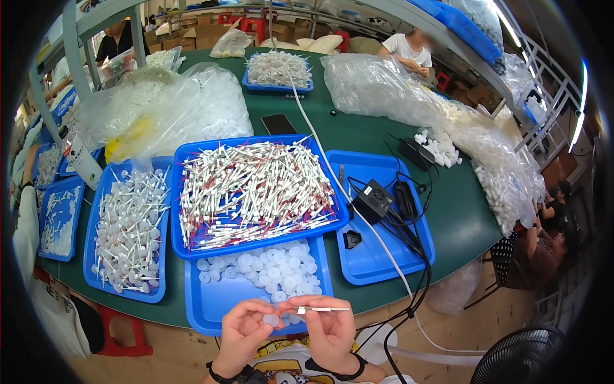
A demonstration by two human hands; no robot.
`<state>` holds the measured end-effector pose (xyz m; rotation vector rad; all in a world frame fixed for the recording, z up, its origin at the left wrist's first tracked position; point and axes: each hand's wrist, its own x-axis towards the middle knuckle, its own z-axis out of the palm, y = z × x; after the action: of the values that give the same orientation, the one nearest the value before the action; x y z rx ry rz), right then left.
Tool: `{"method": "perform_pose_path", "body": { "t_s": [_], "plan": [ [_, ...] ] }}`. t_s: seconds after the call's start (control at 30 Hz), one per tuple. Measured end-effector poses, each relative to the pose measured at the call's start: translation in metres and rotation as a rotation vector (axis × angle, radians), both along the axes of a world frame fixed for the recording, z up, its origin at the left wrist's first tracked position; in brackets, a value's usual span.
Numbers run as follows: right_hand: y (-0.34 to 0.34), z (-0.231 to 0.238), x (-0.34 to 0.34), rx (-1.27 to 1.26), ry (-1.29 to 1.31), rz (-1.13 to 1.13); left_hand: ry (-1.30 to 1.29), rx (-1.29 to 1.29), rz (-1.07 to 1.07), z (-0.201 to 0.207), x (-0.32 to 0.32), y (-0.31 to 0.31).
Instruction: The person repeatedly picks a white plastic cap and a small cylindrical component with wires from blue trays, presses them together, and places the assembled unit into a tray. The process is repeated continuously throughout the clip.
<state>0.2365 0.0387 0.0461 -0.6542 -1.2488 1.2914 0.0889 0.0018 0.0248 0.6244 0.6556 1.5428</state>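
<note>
My left hand pinches a small translucent white disc between thumb and fingers. Close beside it, my right hand grips a thin white stick-like part with a reddish wire end pointing at the left hand. Both hands are above the near edge of a blue tray of loose translucent discs. Overlapping that tray's far side is a larger blue tray heaped with white stick parts with red wires. Whether disc and stick touch is hard to tell.
Left stands a blue tray of sticks with discs fitted. On the right, another blue tray holds a black boxy device and cables. A white cable crosses the green table. Plastic bags, a phone and a fan surround this.
</note>
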Motion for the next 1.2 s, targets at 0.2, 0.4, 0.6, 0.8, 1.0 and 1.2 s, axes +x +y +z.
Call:
{"method": "perform_pose_path", "body": {
  "t_s": [0.2, 0.4, 0.6, 0.8, 1.0, 1.2],
  "plan": [
    [0.003, 0.006, 0.001, 0.081, -0.068, 0.032, 0.0, -0.067, -0.004, 0.002, 0.004, 0.004],
    [0.005, -0.004, -0.001, 0.116, -0.075, 0.045, -0.054, -0.013, 0.049, -0.014, 0.004, 0.008],
    [0.01, -0.001, 0.005, 0.113, -0.11, 0.088, -0.054, -0.004, -0.01, -0.016, 0.002, 0.011],
    [0.014, 0.001, 0.01, 0.129, -0.161, 0.124, -0.044, -0.009, -0.036, -0.014, 0.002, 0.011],
    [0.017, 0.0, 0.011, 0.172, -0.194, 0.065, -0.046, 0.051, -0.042, -0.01, 0.003, 0.014],
    [0.017, 0.013, 0.013, 0.134, -0.202, -0.094, -0.093, -0.052, -0.096, -0.005, -0.002, 0.014]
  ]
}}
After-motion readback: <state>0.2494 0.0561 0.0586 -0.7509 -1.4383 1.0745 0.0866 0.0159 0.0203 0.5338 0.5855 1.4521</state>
